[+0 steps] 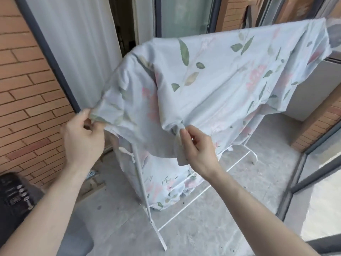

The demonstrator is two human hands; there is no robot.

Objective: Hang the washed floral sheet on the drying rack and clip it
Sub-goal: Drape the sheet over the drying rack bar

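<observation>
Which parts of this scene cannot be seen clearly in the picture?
- Top bars of the drying rack: head view, covered by the floral sheet.
- Any clips: none can be made out.
- Right hand fingertips: partly tucked in a fold.
- Left hand: motion-blurred.
- Dark object: cut off by the left edge.

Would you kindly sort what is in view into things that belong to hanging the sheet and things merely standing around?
Belongs to the job:
floral sheet, draped over the rack
white drying rack
left hand, pinching a sheet edge
right hand, pinching a fold

Just there:
brick wall
dark device with buttons, bottom left
glass door
</observation>
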